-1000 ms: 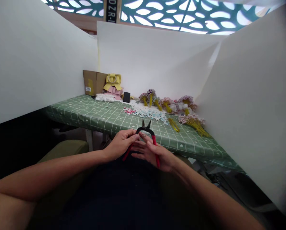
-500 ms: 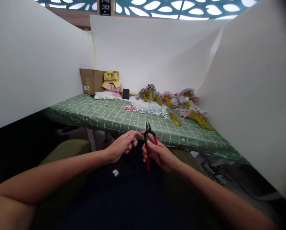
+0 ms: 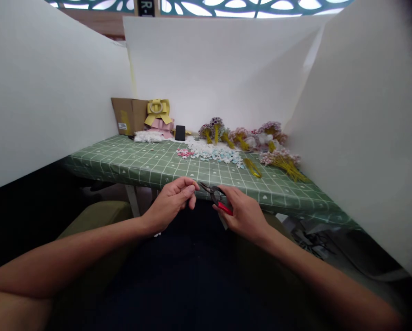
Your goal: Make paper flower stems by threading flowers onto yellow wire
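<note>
My right hand grips red-handled pliers just below the front edge of the green checked table. The black jaws point left toward my left hand. That hand's fingers are pinched together close to the jaw tips; whatever they pinch is too small to make out. Both hands hover over my dark lap.
On the table lie a scatter of small white, blue and pink flower pieces, bunches of beaded flowers on yellow stems, a black phone, a cardboard box and yellow and pink bows. White boards wall in three sides.
The pliers turned from upright with jaws spread to lying sideways, jaws pointing left, held in my right hand alone. A small white piece seen on my lap is hidden now.
</note>
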Tool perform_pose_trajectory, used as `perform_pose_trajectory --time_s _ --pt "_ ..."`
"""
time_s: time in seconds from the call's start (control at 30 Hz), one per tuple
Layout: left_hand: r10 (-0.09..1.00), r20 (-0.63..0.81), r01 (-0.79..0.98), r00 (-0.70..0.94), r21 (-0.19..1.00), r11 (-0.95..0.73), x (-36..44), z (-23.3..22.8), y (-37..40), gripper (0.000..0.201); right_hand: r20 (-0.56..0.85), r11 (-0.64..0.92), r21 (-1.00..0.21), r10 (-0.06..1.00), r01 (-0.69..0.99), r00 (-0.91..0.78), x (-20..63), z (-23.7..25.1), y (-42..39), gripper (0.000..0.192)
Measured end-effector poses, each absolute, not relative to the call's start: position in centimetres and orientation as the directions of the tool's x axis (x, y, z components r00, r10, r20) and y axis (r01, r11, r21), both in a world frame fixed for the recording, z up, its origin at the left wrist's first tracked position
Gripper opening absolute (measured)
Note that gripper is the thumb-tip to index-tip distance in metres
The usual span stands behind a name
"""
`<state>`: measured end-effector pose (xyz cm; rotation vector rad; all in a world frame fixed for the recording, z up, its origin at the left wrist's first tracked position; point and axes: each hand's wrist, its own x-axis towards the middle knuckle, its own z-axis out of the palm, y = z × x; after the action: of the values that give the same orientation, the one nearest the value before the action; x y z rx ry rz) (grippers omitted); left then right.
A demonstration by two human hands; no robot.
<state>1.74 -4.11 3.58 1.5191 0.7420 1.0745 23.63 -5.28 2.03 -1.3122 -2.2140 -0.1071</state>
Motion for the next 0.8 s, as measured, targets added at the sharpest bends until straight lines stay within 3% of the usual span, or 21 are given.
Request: perform_pose_trajectory --time_s 0.37,0.57,0.8 --pt "0.867 0.278 -0.041 0.413 0.957 -0.287 1.9 3.6 -4.4 0.019 0.493 0.6 -0.354 0.771 0.717 -0.402 23.2 2.3 -5.9 0.035" --pt "0.872 0.293 -0.048 0.391 0.953 -0.299 1.9 3.7 -4.5 0.02 0.437 0.589 -0.497 0.804 0.637 -0.402 22.9 2.7 -6.1 0.031" --pt "0.87 0.326 -0.045 0.369 0.941 -0.334 1.9 3.5 -4.4 0.019 0.438 0.593 -0.496 0.802 0.634 -0.407 22.6 2.4 -6.4 0.03"
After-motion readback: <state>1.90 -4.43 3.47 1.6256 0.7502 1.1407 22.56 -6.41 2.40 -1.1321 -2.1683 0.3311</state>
